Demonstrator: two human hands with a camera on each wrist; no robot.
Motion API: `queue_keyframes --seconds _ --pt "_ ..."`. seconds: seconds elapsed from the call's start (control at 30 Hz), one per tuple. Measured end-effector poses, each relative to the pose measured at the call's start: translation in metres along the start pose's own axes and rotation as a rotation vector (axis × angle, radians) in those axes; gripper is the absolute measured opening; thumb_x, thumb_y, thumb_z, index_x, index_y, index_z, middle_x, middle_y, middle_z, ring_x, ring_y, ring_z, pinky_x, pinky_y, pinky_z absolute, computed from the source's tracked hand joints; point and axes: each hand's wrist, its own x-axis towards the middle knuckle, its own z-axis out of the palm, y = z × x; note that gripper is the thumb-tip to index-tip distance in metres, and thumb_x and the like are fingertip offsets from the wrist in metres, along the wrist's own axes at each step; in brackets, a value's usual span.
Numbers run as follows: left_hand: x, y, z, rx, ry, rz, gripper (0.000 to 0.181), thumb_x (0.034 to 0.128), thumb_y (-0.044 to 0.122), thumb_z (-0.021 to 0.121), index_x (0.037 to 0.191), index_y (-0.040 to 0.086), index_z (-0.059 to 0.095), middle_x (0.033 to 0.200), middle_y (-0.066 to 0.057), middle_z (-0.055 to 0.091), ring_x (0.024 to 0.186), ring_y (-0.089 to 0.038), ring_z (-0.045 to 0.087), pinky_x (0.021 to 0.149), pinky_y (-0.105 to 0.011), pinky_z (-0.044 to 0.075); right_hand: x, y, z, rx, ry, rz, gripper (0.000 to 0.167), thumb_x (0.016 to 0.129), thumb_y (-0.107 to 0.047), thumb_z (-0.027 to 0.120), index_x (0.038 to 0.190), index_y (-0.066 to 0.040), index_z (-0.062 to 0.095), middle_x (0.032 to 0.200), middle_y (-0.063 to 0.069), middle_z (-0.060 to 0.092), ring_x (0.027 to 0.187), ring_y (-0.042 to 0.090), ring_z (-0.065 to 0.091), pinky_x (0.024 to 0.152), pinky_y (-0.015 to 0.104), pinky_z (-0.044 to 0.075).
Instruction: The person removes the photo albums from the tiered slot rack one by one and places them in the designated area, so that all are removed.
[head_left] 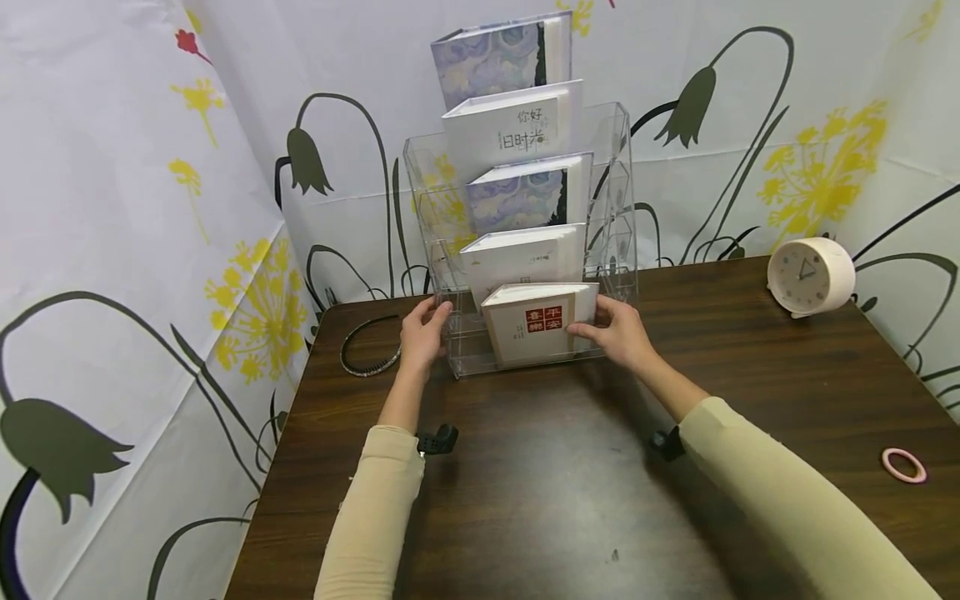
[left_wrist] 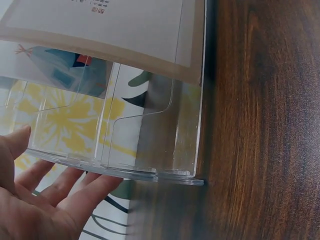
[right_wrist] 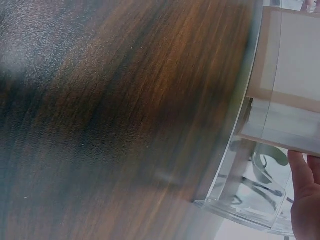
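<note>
Cream sleeves (head_left: 378,508) enter from the bottom edge of the frame, over the dark wood table (head_left: 570,500). A pink ring (head_left: 888,461) lies on it at lower right. Black devices (head_left: 438,440) sit at both wrists.

The hands are well apart. The left hand (head_left: 423,333), left of centre, grips the side of the clear rack (head_left: 468,360), thumb on one face of its wall and fingers on the other. The right hand (head_left: 621,335), right of centre, pinches the front book (head_left: 531,333), thumb on its cover. That book, marked with red characters, stands in the lowest tier, near the centre of the frame.

Left of the rack lies a dark headband (head_left: 366,371). Rising behind the front book in the rack are a white book (head_left: 525,260), a painted book (head_left: 517,200), a white one with dark characters (head_left: 517,133) and another painted one (head_left: 487,67) at top centre. A pale clock (head_left: 810,275) stands at right, before the flowered curtain (head_left: 465,25).
</note>
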Motion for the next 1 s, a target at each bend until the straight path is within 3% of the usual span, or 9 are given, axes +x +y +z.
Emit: queue_keyframes --seconds 0.27,0.5,0.67,0.83,1.0 --pt "-0.001 -0.002 0.003 0.001 0.016 -0.009 0.056 0.0939 0.047 0.064 0.139 0.015 0.055 0.130 -0.010 0.059 0.113 -0.030 0.054 0.084 -0.058 0.053 -0.002 0.001 -0.009 -0.021 0.030 -0.061 0.038 0.081 -0.010 0.081 0.112 0.002 0.064 0.103 0.019 0.071 0.094 0.028 0.069 0.072 0.026 0.054" --pt "0.000 0.000 0.004 0.002 0.017 -0.017 0.055 0.0946 0.047 0.063 0.139 0.015 0.055 0.127 -0.011 0.060 0.108 -0.034 0.058 0.084 -0.059 0.052 -0.010 -0.006 -0.020 -0.054 0.082 -0.200 0.031 0.082 -0.006 0.080 0.106 0.000 0.063 0.095 0.018 0.072 0.083 0.027 0.068 0.063 0.019 0.050" --pt "0.000 0.000 0.004 -0.006 0.021 -0.016 0.051 0.0966 0.043 0.061 0.138 0.014 0.055 0.126 -0.012 0.060 0.108 -0.036 0.059 0.084 -0.059 0.052 -0.020 -0.017 -0.030 -0.012 0.132 -0.310 0.032 0.080 0.001 0.079 0.108 0.004 0.063 0.096 0.020 0.072 0.084 0.022 0.068 0.067 0.014 0.051" --pt "-0.002 -0.002 0.003 -0.006 0.015 -0.031 0.053 0.0961 0.044 0.061 0.139 0.013 0.055 0.127 -0.012 0.059 0.110 -0.038 0.058 0.085 -0.059 0.052 -0.037 -0.028 -0.047 0.030 0.203 -0.317 0.033 0.079 0.011 0.076 0.109 0.008 0.062 0.098 0.022 0.070 0.081 0.006 0.066 0.068 0.014 0.051" --pt "-0.002 -0.002 0.003 -0.002 0.022 -0.024 0.055 0.0954 0.046 0.062 0.139 0.014 0.054 0.128 -0.012 0.058 0.110 -0.037 0.056 0.085 -0.060 0.051 -0.055 -0.031 -0.073 0.133 0.312 -0.282 0.032 0.082 0.011 0.073 0.112 0.009 0.062 0.097 0.002 0.072 0.083 0.003 0.067 0.068 0.015 0.053"
